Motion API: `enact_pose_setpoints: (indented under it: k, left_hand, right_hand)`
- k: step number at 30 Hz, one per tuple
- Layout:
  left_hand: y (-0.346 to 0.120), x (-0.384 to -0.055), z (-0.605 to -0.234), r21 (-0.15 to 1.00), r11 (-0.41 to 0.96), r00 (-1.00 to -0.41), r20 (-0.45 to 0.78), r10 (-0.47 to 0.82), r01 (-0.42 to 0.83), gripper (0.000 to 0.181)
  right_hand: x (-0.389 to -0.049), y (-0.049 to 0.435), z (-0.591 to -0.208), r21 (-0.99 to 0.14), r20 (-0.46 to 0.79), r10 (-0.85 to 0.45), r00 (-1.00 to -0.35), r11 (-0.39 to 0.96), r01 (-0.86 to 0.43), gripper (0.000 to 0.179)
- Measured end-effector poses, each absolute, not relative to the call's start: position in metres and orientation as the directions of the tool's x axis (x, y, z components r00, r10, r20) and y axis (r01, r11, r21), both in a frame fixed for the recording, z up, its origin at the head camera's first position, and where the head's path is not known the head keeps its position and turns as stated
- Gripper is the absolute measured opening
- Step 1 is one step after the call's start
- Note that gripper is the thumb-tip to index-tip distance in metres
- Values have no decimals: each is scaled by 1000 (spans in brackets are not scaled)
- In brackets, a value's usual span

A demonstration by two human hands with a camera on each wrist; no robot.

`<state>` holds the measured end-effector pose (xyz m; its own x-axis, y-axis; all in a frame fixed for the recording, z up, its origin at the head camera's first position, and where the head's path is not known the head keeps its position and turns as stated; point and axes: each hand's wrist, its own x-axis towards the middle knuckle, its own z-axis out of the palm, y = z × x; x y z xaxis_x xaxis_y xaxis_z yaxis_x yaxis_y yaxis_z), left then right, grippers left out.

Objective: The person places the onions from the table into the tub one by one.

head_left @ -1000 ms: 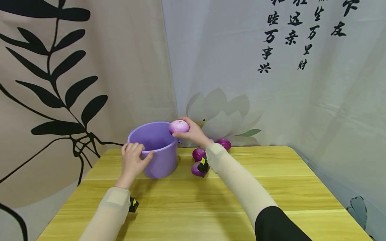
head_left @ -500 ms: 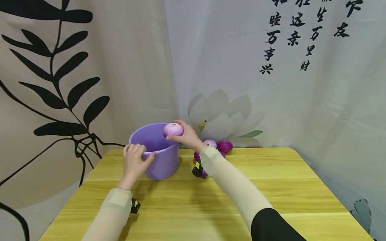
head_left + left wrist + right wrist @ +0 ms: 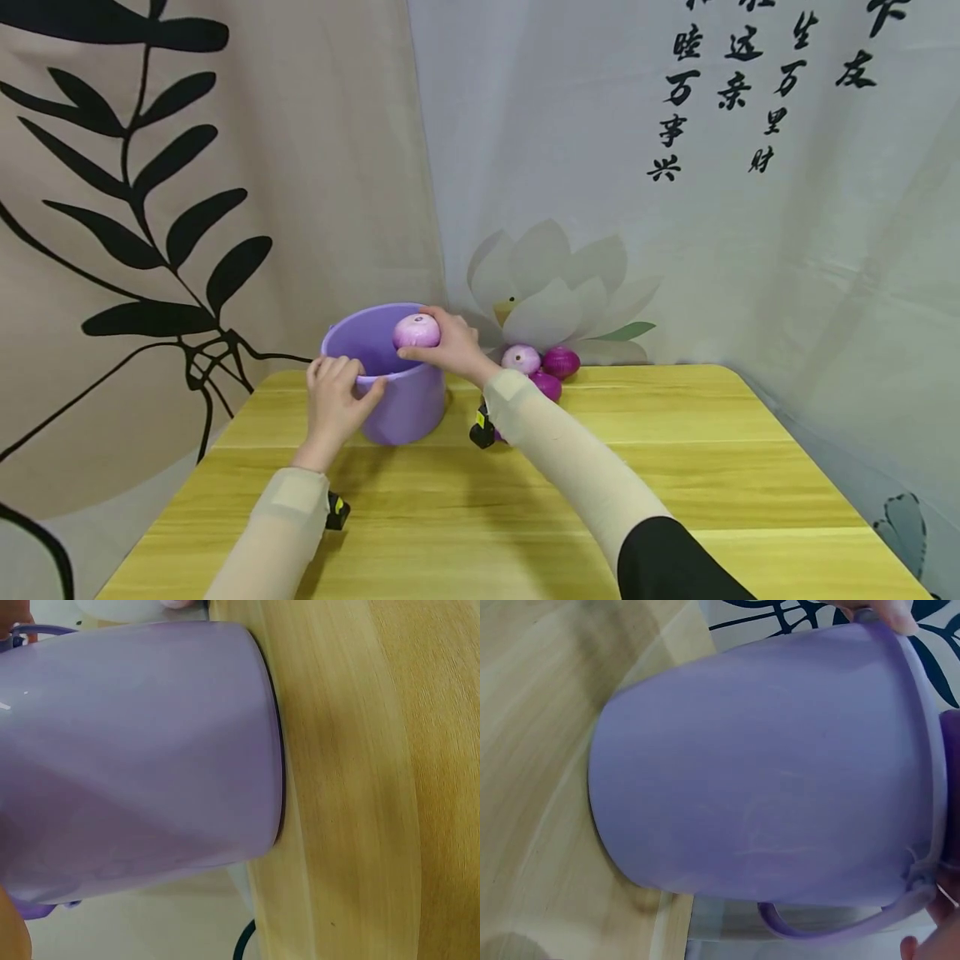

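Your right hand (image 3: pixel 450 346): fingers and thumb clamped on a pale purple onion (image 3: pixel 416 331), held over the mouth of the lilac bucket (image 3: pixel 405 410), towards its right side. Your left hand (image 3: pixel 336 408): clamped on the near-left rim. Bucket upright on the wood-grain table (image 3: pixel 675 483); its handle (image 3: pixel 840 926) hangs down the side in the right wrist view. Right of the bucket, near the table's far edge: one pale onion (image 3: pixel 521 359) and two darker purple onions (image 3: pixel 561 362), grouped close together. A further purple patch shows beside the black device (image 3: pixel 482 427) at your right wrist, mostly hidden; cannot identify.
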<state>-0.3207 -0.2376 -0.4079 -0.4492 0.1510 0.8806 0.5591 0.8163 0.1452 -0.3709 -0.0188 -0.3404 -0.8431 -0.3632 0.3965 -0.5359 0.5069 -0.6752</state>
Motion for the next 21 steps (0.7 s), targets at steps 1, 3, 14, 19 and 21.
enact_pose_setpoints:
  k: [1,3,14,19,21]
  left_hand:
    - [-238,-321,-408,145,816,-449,881,150,559,43]
    - [-238,-321,-409,146,817,-449,881,149,558,43]
    - [-238,-322,-408,153,814,-453,879,147,561,43]
    - [-238,-321,-408,160,811,-458,878,143,562,43]
    - [-238,-321,-408,163,811,-460,877,143,563,44]
  right_hand:
    - [-370,-20,-340,-662,397,-370,-840,519,-541,81]
    - [-370,-21,-340,-639,400,-379,-835,538,-550,80]
    - [-368,-32,-343,-567,374,-373,-849,633,-527,75]
    - [-369,-34,-344,-554,358,-368,-858,656,-512,76]
    - [-370,-35,-345,-543,353,-362,-863,671,-504,76]
